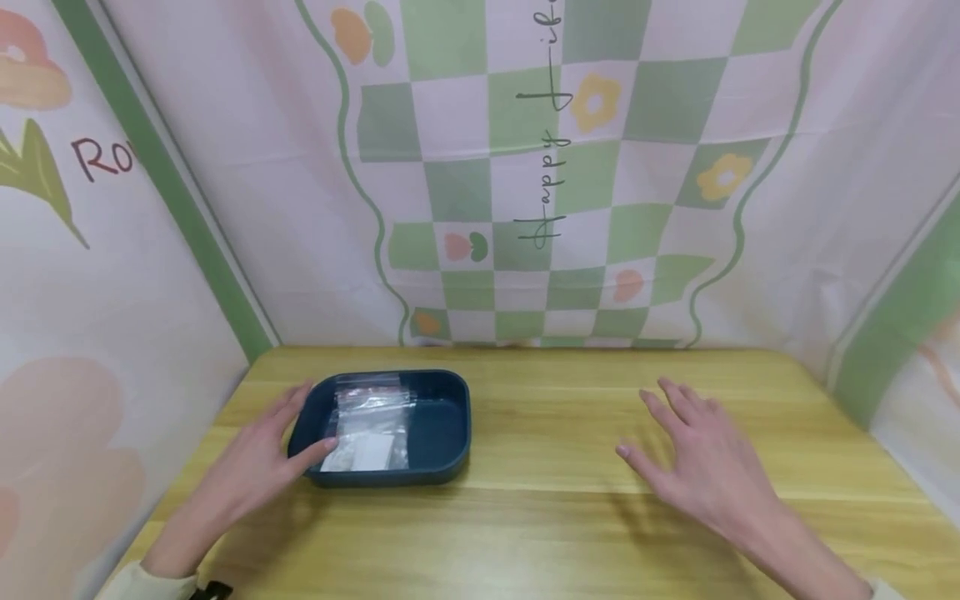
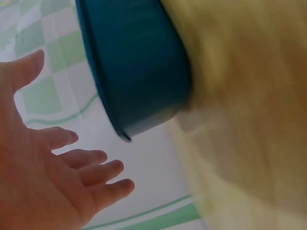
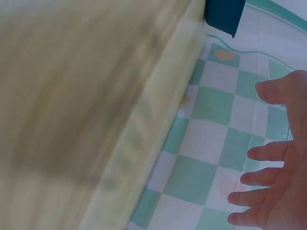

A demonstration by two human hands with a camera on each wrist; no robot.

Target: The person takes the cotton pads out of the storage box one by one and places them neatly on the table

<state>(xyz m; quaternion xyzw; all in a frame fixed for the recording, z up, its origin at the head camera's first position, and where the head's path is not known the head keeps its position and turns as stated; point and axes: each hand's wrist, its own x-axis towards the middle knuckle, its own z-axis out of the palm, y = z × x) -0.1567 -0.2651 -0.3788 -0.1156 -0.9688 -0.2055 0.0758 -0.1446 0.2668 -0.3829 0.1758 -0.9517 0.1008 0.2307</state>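
Note:
A dark blue rectangular tray point(image 1: 442, 433) with raised sides stands on the left half of the table. Inside it, toward its left end, lies a clear zip bag point(image 1: 372, 417) with something white in it; the bag's exact contents cannot be made out. My left hand point(image 1: 258, 462) is at the tray's left end, fingers and thumb spread. The left wrist view shows this hand point(image 2: 57, 177) apart from the tray's outer wall point(image 2: 139, 67), holding nothing. Over the right part of the table hovers my right hand point(image 1: 708, 458), its fingers extended and nothing in its grasp.
The light wood table point(image 1: 540, 517) spans the lower view. Behind it hangs a curtain point(image 1: 525, 192) with green and white checks and flowers. More patterned cloth point(image 1: 67, 333) closes off the left side, and similar cloth point(image 1: 922, 333) the right.

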